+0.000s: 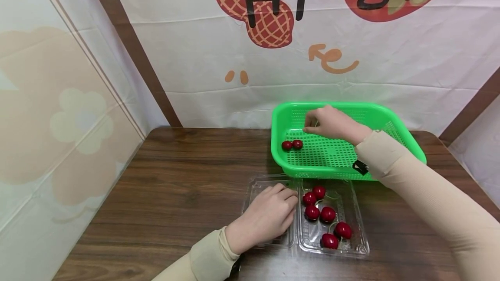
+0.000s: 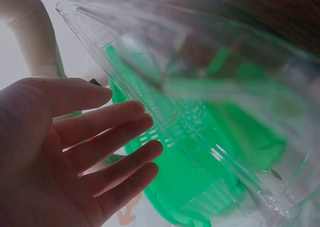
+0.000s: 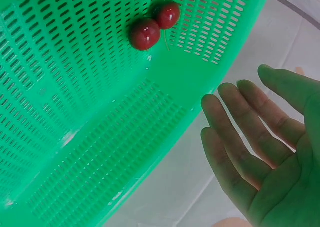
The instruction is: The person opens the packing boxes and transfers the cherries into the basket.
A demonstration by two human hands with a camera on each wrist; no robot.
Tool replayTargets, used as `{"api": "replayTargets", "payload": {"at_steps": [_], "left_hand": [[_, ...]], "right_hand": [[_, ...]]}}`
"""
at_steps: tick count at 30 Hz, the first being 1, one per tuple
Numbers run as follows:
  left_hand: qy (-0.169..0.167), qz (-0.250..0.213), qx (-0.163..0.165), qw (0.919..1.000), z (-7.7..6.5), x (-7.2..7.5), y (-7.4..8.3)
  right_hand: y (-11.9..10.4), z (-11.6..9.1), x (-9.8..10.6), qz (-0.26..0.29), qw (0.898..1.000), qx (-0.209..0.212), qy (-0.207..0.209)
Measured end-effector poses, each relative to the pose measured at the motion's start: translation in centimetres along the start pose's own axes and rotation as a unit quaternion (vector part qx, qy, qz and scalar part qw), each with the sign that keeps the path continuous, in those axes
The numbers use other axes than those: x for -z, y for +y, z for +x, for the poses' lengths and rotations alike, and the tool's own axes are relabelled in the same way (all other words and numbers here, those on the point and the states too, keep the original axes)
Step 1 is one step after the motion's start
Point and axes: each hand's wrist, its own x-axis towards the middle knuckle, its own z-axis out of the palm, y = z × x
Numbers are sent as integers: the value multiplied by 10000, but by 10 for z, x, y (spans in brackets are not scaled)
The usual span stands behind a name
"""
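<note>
A clear plastic clamshell box (image 1: 361,246) lies opened flat, with several red cherries (image 1: 327,214) in its right half. Over the left half is my left hand (image 1: 269,216), its fingers near the middle fold. In the left wrist view, those fingers are loosely extended beside the clear plastic (image 2: 200,52) and grip nothing. Behind the box stands a green basket (image 1: 279,118); two cherries (image 3: 145,34) lie together at its left end. My right hand (image 1: 330,122) hovers over the basket's back part. The right wrist view shows its fingers (image 3: 245,162) relaxed and holding nothing.
The box and basket sit on a dark wooden table (image 1: 168,194), the basket close to its back edge. A printed white cloth (image 1: 187,55) hangs behind the table, and another pale printed cloth (image 1: 50,142) hangs at the left.
</note>
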Motion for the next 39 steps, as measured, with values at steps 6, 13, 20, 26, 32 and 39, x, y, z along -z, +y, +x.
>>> {"api": "replayTargets", "payload": {"at_steps": [6, 13, 20, 26, 32, 39], "left_hand": [[2, -28, 1, 10000, 0, 1, 0], [50, -11, -31, 10000, 0, 0, 0], [33, -13, -17, 10000, 1, -1, 0], [13, -20, 1, 10000, 1, -1, 0], [45, -12, -13, 10000, 1, -1, -1], [29, -12, -20, 10000, 1, 0, 0]], "right_hand": [[-5, -11, 2, 30, 9999, 99, 133], [-11, -23, 2, 20, 9996, 75, 275], [-19, -36, 3, 39, 9991, 176, 383], [-24, -47, 2, -22, 9982, 284, 528], [-30, -56, -1, -189, 9969, 339, 685], [-39, -67, -5, -255, 9945, 496, 882]]}}
